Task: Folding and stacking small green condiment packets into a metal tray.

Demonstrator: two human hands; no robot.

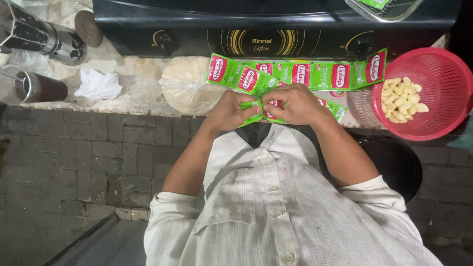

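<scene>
A strip of green sachets [295,74] lies along the counter edge just below the black stove, each small and rectangular with a red oval label outlined in white. The left hand [231,109] and right hand [294,104] pinch one green sachet [263,112] between them. A clear plastic bag [185,88] of pale contents sits left of the strip.

outdoor cooking stall, black gas stove [276,24] on stone counter [138,93], red colander [433,93] of peeled garlic [401,96], brick paving [74,157]
</scene>
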